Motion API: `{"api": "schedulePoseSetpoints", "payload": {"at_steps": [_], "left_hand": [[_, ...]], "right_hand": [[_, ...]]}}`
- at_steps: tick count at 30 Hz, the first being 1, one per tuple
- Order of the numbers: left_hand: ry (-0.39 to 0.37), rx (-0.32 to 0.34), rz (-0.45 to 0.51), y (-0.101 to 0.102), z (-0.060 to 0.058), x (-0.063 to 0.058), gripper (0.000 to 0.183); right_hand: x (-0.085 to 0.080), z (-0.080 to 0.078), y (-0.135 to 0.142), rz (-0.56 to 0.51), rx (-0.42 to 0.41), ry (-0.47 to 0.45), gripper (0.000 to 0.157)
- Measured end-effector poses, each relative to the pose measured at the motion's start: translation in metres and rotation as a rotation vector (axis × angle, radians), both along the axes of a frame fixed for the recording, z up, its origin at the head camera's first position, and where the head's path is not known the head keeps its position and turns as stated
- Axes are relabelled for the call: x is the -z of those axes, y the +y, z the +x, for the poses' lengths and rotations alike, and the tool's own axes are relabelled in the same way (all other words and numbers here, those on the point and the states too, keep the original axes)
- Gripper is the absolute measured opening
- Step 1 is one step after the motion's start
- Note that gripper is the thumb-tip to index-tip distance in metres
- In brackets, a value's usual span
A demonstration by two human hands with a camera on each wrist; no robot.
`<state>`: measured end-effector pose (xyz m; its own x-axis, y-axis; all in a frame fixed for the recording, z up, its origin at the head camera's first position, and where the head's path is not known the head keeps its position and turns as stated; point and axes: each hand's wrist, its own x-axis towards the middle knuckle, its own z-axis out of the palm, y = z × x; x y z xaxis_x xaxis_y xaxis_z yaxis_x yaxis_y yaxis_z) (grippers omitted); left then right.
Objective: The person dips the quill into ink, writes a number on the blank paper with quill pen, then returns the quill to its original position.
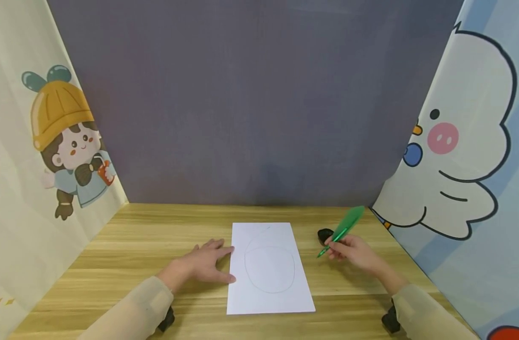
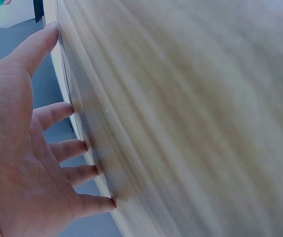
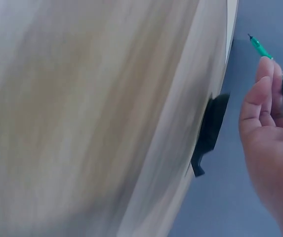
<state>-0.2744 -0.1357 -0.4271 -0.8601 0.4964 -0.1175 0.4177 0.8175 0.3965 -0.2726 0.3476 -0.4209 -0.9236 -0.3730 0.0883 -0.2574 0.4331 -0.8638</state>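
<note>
A sheet of white paper [image 1: 270, 302] lies on the wooden table, bearing a faint round pencil-like outline and a short curved line above it. My left hand [image 1: 204, 264] rests at the paper's left edge, thumb and forefinger touching it; in the left wrist view the fingers [image 2: 67, 150] are spread with tips on the tabletop. To the right of the paper my right hand [image 1: 353, 252] pinches a green feather-topped pen [image 1: 342, 229], its tip pointing down-left, above the table. The right wrist view shows the pen's tip section [image 3: 261, 48] sticking out past the fingertips.
A small black object [image 1: 325, 235] sits on the table just behind the right hand; in the right wrist view this black piece [image 3: 213, 128] has a notched outline. A dark grey panel [image 1: 255, 104] stands behind the wooden table [image 1: 128, 264], with printed cloths on both sides.
</note>
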Motion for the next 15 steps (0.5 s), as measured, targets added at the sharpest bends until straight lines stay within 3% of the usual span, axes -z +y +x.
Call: {"api": "schedulePoseSetpoints", "payload": {"at_steps": [15], "left_hand": [[0.005,0.003,0.002,0.002,0.002,-0.003,0.098]], "right_hand": [[-0.016,-0.009,0.031,0.036,0.111,0.07,0.046]]}}
